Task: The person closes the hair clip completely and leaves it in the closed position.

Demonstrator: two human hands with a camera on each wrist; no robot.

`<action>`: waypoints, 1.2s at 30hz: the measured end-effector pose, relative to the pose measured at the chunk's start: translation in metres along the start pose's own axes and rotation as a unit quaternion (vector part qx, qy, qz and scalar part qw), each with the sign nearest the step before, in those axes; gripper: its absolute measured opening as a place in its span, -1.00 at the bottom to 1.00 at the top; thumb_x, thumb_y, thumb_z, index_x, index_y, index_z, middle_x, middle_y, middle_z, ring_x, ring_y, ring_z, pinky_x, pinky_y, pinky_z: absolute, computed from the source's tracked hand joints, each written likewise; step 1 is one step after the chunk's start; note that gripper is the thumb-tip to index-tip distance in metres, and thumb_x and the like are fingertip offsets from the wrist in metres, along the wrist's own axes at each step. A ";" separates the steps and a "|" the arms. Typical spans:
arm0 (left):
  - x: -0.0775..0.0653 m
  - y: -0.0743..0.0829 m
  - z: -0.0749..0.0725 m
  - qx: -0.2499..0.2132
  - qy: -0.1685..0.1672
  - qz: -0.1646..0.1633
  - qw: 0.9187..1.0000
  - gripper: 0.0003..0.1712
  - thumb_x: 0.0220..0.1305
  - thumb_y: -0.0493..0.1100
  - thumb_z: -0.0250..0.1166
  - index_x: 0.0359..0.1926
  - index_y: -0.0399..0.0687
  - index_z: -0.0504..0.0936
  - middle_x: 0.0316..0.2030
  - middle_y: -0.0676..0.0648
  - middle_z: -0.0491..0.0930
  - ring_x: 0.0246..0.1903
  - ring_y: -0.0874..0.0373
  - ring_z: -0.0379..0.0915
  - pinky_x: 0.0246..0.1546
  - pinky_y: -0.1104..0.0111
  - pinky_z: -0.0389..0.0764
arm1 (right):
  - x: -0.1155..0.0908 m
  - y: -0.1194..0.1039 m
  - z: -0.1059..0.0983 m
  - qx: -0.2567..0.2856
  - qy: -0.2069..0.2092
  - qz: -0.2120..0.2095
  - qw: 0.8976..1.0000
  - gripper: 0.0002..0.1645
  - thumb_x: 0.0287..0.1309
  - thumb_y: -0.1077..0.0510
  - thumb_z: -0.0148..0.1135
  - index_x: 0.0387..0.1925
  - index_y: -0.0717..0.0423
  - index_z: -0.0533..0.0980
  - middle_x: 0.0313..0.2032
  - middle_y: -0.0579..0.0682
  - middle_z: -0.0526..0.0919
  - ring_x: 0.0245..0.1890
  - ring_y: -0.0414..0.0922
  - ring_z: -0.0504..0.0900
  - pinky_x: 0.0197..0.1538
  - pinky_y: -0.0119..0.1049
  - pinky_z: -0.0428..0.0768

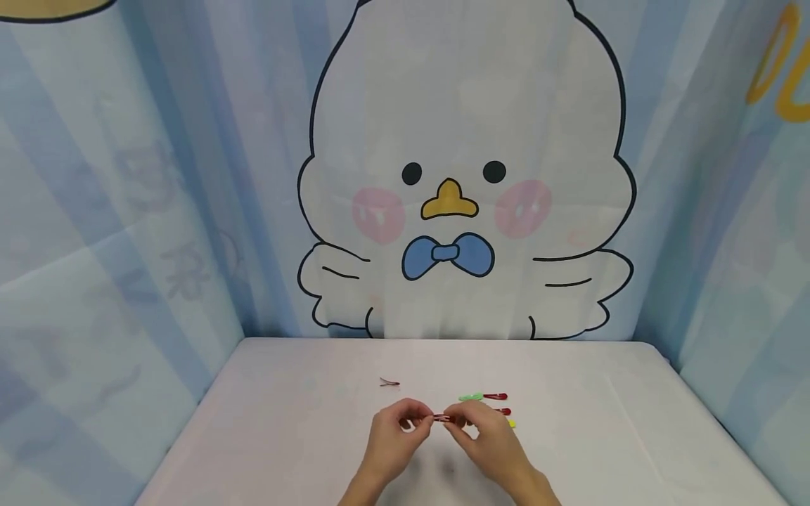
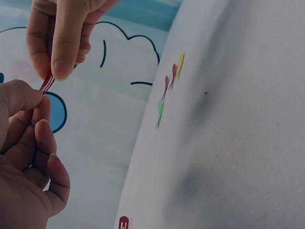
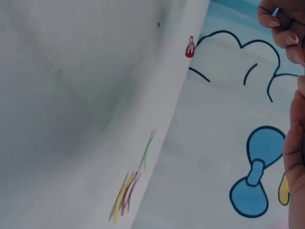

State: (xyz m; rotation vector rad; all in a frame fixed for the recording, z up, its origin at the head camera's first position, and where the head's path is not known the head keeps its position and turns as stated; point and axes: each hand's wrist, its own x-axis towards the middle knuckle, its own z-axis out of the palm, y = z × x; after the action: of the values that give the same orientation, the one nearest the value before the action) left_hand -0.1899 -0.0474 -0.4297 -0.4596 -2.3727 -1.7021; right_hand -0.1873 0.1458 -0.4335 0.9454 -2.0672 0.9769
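Both hands meet over the front middle of the table, holding a dark red snap hair clip (image 1: 443,418) in the air between them. My left hand (image 1: 391,437) pinches one end with thumb and forefinger. The other end is pinched by my right hand (image 1: 492,441). The clip's slotted metal strips (image 2: 46,84) show between the fingertips in the left wrist view. Another red hair clip (image 1: 389,383) lies alone behind the left hand. Just beyond the right hand lie a green clip (image 1: 471,397), a red clip (image 1: 496,396), a second red clip (image 1: 504,411) and a partly hidden yellow clip (image 1: 512,424).
A white-covered table (image 1: 285,422) spreads under the hands. A curtain (image 1: 455,302) printed with a cartoon bird hangs along its back edge, and blue-striped cloth (image 1: 95,281) closes in the sides. A small red mark (image 2: 124,222) shows in the left wrist view.
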 end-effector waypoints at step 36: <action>0.066 -0.072 -0.068 0.125 -0.021 -0.043 0.991 -0.77 0.35 -0.28 0.34 0.01 -0.13 0.63 -0.17 0.01 0.61 -0.13 0.04 0.48 -0.11 0.18 0.54 | 0.002 0.069 -0.026 -0.026 -0.054 0.146 0.987 -0.72 -0.05 0.38 0.55 -0.31 0.02 0.69 -0.34 -0.21 0.62 -0.43 -0.31 0.49 -0.40 -0.37 0.55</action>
State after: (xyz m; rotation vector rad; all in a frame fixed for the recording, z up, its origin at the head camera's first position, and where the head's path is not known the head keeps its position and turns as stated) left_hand -0.2793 -0.1236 -0.4498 -0.3601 -2.6257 -1.4109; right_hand -0.2380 0.1981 -0.4428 0.6937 -2.3589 1.0311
